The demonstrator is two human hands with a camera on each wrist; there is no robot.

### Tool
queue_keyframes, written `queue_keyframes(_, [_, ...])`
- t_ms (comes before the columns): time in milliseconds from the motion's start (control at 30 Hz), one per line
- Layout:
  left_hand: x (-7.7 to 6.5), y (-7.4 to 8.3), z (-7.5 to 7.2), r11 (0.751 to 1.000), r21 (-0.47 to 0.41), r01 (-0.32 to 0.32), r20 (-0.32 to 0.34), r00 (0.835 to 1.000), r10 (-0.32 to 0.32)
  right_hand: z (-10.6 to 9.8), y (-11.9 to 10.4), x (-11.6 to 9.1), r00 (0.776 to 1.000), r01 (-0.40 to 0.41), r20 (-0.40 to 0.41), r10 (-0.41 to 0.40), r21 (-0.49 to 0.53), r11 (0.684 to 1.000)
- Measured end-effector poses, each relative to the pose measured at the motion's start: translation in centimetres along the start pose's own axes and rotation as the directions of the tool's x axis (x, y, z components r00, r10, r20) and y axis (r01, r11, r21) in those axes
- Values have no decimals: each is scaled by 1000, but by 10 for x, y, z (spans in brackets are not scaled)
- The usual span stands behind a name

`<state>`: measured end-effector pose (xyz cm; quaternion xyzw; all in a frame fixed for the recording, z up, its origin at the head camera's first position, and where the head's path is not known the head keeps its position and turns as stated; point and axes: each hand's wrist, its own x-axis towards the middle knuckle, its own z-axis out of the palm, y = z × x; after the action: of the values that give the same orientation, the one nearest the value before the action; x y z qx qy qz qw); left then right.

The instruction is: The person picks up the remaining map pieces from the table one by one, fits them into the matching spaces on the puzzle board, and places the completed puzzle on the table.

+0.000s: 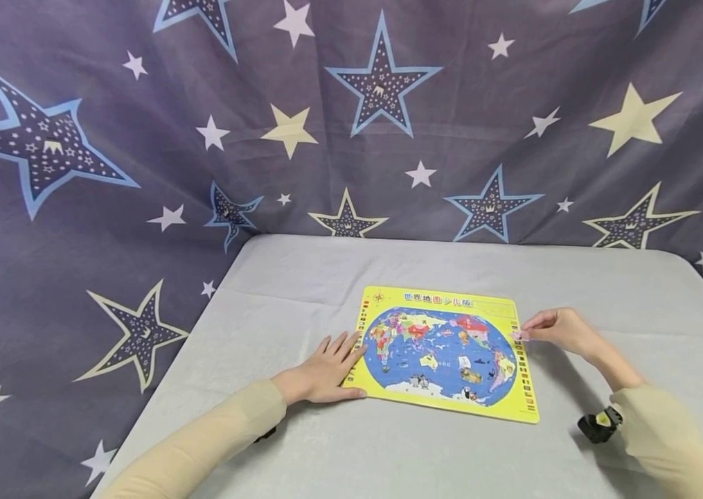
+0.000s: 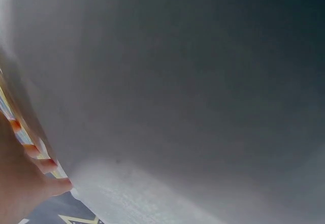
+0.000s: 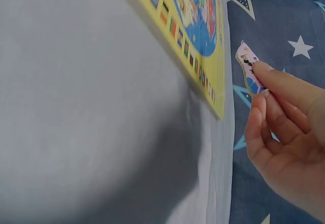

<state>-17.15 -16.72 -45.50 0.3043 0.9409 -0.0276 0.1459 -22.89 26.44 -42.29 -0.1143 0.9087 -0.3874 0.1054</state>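
Note:
A yellow world map puzzle board (image 1: 445, 404) lies flat on the table, its blue oval map facing up. My left hand (image 1: 328, 373) is spread out, fingers straight, resting against the board's left edge with the fingertips over its border. Between thumb and fingertips my right hand (image 1: 568, 330) pinches a small pink puzzle piece (image 3: 248, 69) with dark and blue printing. In the head view the piece overlaps the board's right border; the right wrist view has it held up beside the board. The left wrist view catches only part of the left hand (image 2: 23, 183) at its lower left.
A pale grey cloth covers the table (image 1: 301, 277). Behind and to the left hangs a dark curtain (image 1: 158, 138) printed with stars. A black wrist camera (image 1: 600, 424) sits under the right sleeve, close over the table.

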Motion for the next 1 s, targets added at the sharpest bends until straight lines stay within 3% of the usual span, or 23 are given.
queue_keyframes(567, [-1,1,-2,1000,0,-3,0,1000,3,17,-15,16,996,24,78,-32,98,995])
queue_keyframes(1000, [0,1,0,1000,2,-3,-7,1000,3,30,-19,28,993,59,103,-65,62,996])
